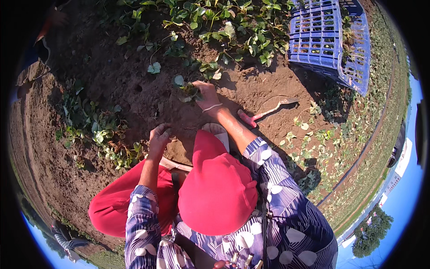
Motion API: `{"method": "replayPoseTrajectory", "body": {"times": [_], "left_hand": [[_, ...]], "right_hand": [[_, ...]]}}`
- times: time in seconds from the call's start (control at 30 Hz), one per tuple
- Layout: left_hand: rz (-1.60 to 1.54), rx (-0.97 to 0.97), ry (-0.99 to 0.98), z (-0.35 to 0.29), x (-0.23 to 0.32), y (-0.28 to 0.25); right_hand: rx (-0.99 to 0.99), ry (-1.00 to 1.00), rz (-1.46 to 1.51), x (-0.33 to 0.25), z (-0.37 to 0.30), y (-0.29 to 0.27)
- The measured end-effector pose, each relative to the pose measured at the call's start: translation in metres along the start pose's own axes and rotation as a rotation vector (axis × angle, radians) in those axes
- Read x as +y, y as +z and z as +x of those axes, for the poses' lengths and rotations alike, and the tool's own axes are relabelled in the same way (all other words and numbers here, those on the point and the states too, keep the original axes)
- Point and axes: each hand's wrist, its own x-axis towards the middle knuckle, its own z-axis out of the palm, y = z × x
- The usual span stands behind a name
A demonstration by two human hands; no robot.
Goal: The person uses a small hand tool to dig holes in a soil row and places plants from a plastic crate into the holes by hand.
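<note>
In my right hand (pixel 208 95) is a small leafy plant (pixel 188 92), gripped low over the brown soil. Its leaves look like those of a strawberry plant. My left hand (pixel 159 137) hovers closer to me, above bare soil, with its fingers curled in; what they hold, if anything, is hidden. A hand tool with a red handle (pixel 247 119) and a bent metal shaft lies on the ground to the right of my right wrist. Between my arms shows part of a foot in a light sandal (pixel 219 133), partly covered by my red-clad knee (pixel 217 193).
A blue plastic crate (pixel 316 38) stands tilted at the far right, with greenery inside. Leafy plants (pixel 224 27) cover the far ground, and a pile of loose plants (pixel 101 125) lies left. A person's hand (pixel 57 18) shows far left. Another person (pixel 67 240) is bent over, lower left.
</note>
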Motion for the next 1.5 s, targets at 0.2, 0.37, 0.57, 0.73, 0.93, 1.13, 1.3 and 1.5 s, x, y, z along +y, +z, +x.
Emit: {"method": "replayPoseTrajectory", "body": {"times": [0.2,0.37,0.57,0.73,0.93,1.13,1.3,1.5], "left_hand": [[0.024,-0.113,0.064,0.012,0.002,0.013],[0.219,-0.155,0.118,0.014,-0.014,0.012],[0.292,-0.09,0.178,0.019,-0.036,0.002],[0.42,-0.1,0.208,0.026,-0.037,0.002],[0.403,-0.111,0.23,0.028,-0.036,0.008],[0.374,-0.145,0.193,0.028,-0.049,0.005],[0.356,-0.128,0.19,0.034,-0.037,0.013],[0.365,-0.123,0.275,0.04,-0.022,0.018]], "right_hand": [[0.239,0.107,-1.184,0.076,-0.029,-0.176],[0.051,0.382,-1.06,0.082,-0.007,-0.192],[0.138,0.402,-0.755,0.095,0.007,-0.196],[-0.167,0.573,-1.091,0.048,0.038,-0.193],[-0.111,0.634,-1.156,0.048,0.045,-0.185],[-0.12,0.627,-1.123,0.045,0.046,-0.169],[-0.2,0.572,-1.12,0.05,0.04,-0.183],[0.043,0.604,-0.985,0.058,0.025,-0.179]]}}
